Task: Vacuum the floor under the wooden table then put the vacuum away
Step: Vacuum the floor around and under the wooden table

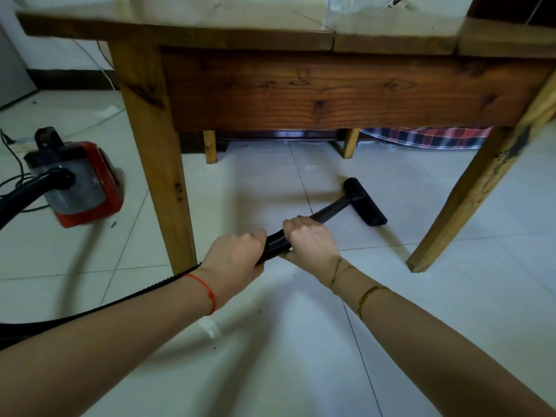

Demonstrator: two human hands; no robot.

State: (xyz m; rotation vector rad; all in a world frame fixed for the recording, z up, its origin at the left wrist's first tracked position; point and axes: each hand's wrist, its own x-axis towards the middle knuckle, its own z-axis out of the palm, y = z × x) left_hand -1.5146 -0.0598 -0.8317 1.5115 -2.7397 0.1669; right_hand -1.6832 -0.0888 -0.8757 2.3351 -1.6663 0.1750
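Both hands clench the black hose: my left hand [237,257] behind, my right hand [310,239] nearer the nozzle [365,203], which sits on the tiles under the wooden table [301,85]. I judge the trailing hose [90,308] could snag the near table leg [156,164] and tug the red vacuum [78,185].

The table [301,88] stood at twelve o'clock. Under it, at one o'clock, the nozzle [365,203] lay on the floor [451,296] between the table legs. The vacuum [76,182] sat at ten o'clock, left of the near-left leg [156,164].
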